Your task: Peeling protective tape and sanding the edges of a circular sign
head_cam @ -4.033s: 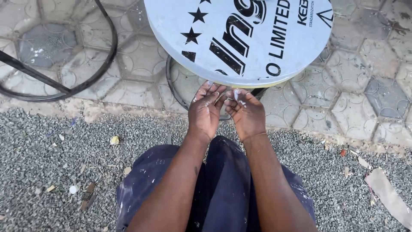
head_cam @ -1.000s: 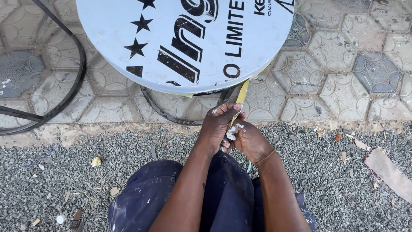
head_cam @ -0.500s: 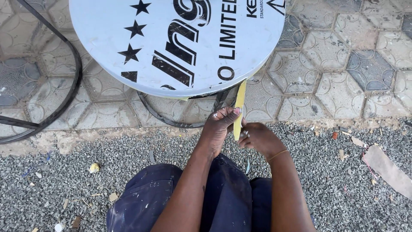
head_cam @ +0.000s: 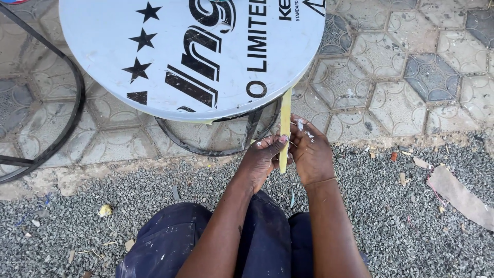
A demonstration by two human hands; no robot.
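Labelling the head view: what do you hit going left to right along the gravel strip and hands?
Yellowish lump on the gravel → left hand → yellow strip held upright between the hands → right hand → small reddish scrap → flat pale scrap piece at far right.

The big white round board [head_cam: 190, 56] is cut off at the top of the frame, so its black letters and stars do not all show. It hides most of the black ring [head_cam: 216, 146] under it. The yellow strip [head_cam: 285, 128] goes up behind the board's edge, and its top end is hidden. The left hand [head_cam: 265, 157] and right hand [head_cam: 311, 152] cover the strip's lower part, and their palms cannot be seen. The dark blue trousers [head_cam: 206, 242] are cut off at the bottom. A black cable [head_cam: 62, 134] runs out at the left edge.
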